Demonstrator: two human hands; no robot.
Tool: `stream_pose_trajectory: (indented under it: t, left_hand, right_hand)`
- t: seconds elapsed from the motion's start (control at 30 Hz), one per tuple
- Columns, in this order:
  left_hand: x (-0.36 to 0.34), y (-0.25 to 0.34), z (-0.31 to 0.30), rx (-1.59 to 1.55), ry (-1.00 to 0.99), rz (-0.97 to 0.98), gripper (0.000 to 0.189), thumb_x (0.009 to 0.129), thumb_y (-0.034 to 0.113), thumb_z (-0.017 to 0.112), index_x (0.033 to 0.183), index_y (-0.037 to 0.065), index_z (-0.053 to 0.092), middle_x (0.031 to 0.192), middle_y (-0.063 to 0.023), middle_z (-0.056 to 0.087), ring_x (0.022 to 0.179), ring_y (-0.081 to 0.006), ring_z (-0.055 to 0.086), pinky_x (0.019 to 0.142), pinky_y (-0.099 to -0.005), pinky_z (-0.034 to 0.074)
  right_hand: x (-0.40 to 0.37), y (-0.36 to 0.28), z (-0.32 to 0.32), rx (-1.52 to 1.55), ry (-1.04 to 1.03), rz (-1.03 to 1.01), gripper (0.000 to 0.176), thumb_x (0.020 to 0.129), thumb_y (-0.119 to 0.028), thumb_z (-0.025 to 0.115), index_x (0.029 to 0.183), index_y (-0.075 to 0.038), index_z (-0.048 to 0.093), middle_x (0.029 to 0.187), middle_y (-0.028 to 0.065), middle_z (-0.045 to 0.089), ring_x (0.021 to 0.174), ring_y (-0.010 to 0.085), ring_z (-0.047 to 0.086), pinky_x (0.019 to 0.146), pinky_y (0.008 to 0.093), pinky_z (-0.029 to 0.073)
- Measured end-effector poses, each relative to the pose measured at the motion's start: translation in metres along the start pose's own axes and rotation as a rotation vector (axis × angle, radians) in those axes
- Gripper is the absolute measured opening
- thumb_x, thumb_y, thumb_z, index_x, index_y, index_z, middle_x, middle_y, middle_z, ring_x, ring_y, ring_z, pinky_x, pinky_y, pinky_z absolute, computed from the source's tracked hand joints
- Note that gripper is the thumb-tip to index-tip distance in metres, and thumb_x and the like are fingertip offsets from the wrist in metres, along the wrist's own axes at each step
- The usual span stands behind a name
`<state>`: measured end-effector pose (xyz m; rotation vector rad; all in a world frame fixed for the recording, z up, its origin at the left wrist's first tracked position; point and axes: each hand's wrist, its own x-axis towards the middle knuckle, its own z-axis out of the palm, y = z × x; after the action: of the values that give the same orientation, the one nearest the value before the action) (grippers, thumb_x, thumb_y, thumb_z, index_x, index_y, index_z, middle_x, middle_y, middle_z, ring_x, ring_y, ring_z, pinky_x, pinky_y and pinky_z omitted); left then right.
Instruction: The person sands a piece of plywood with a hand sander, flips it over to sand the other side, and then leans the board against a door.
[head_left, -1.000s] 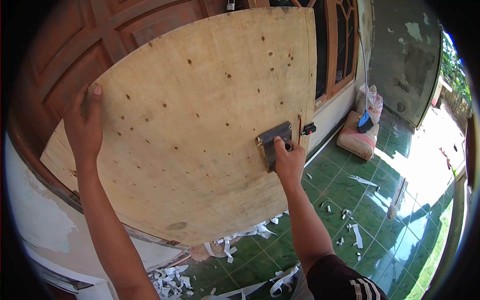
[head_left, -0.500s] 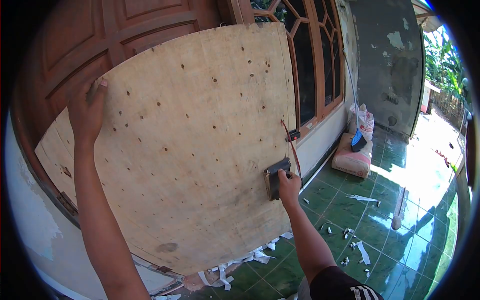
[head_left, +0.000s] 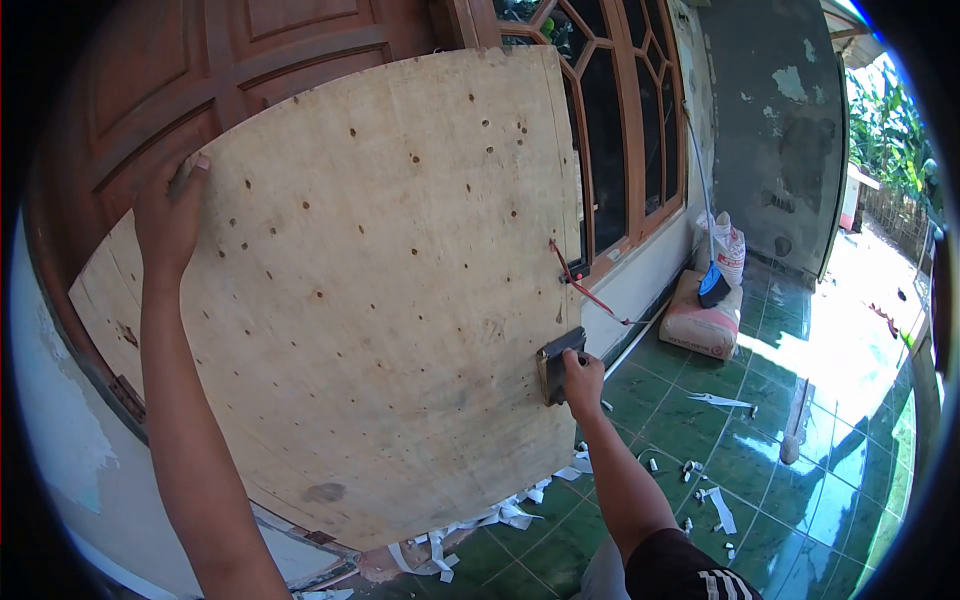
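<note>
A large plywood board [head_left: 400, 290] dotted with small dark holes leans upright in front of the door. My left hand [head_left: 172, 205] grips its upper left edge, thumb on the front face, the other fingers hidden behind. In my right hand [head_left: 583, 378] is a dark rectangular sanding block [head_left: 562, 365], held by its back. The block lies at the board's right edge, at about two thirds of its height downward. A red wire [head_left: 590, 297] comes out of a hole in the board above the block.
White paper scraps [head_left: 510, 515] lie along the board's foot on green tiles [head_left: 650, 395]. Rightward are a cement sack [head_left: 700, 315], a blue broom [head_left: 713, 285], white plastic bits [head_left: 722, 512] and a long-handled tool [head_left: 792, 440]. A brown door [head_left: 150, 90] and window [head_left: 630, 130] stand behind.
My right hand has moved the sanding block a little right and down, onto the board's edge. The red wire has swung outward to the right. My left hand keeps its hold.
</note>
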<state>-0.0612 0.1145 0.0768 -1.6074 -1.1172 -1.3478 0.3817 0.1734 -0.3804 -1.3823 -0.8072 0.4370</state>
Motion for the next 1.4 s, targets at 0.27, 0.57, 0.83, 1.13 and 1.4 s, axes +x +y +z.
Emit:
stream_pose_trajectory:
  t: [0.27, 0.57, 0.83, 1.13, 1.4]
  left_hand:
    - [0.001, 0.009, -0.005, 0.019, -0.045, -0.100, 0.044, 0.094, 0.038, 0.070, 0.120, 0.003, 0.073, 0.119, -0.0189, 0.072, 0.117, -0.0314, 0.066, 0.104, -0.0397, 0.047]
    - [0.001, 0.020, -0.011, 0.068, -0.091, -0.144, 0.049, 0.095, 0.043, 0.068, 0.124, 0.004, 0.073, 0.127, -0.0196, 0.070, 0.122, -0.0331, 0.064, 0.106, -0.0402, 0.046]
    - [-0.016, 0.017, -0.019, 0.300, -0.159, 0.096, 0.058, 0.098, 0.039, 0.065, 0.145, 0.007, 0.057, 0.151, -0.0183, 0.054, 0.143, -0.0352, 0.046, 0.119, -0.0445, 0.036]
    - [-0.111, 0.035, -0.042, 0.166, -0.091, 0.072, 0.051, 0.093, 0.020, 0.070, 0.141, 0.007, 0.057, 0.155, -0.0153, 0.048, 0.148, -0.0377, 0.038, 0.122, -0.0497, 0.032]
    - [-0.407, 0.084, -0.084, -0.280, -0.297, -0.379, 0.023, 0.088, 0.012, 0.075, 0.109, 0.003, 0.073, 0.139, -0.0176, 0.061, 0.127, -0.0346, 0.059, 0.104, -0.0428, 0.047]
  right_hand:
    - [0.027, -0.105, -0.018, 0.089, -0.087, 0.053, 0.048, 0.086, -0.036, 0.066, 0.091, 0.011, 0.073, 0.071, 0.0214, 0.069, 0.067, 0.0275, 0.067, 0.070, 0.0414, 0.052]
    - [-0.011, -0.002, -0.010, -0.004, 0.009, 0.153, 0.042, 0.085, -0.032, 0.069, 0.090, 0.010, 0.073, 0.075, 0.0188, 0.072, 0.074, 0.0271, 0.068, 0.076, 0.0412, 0.053]
    - [-0.028, -0.071, 0.007, 0.233, -0.078, 0.128, 0.046, 0.090, -0.032, 0.066, 0.082, 0.013, 0.068, 0.068, 0.0139, 0.066, 0.062, 0.0196, 0.056, 0.063, 0.0381, 0.046]
    - [-0.089, -0.178, 0.065, 0.242, -0.270, -0.031, 0.044, 0.092, -0.031, 0.068, 0.077, 0.010, 0.066, 0.062, 0.0121, 0.062, 0.054, 0.0190, 0.057, 0.055, 0.0374, 0.045]
    - [-0.170, -0.087, 0.104, 0.397, -0.308, 0.248, 0.040, 0.095, -0.031, 0.068, 0.069, -0.003, 0.055, 0.059, 0.0029, 0.053, 0.048, 0.0132, 0.050, 0.047, 0.0320, 0.041]
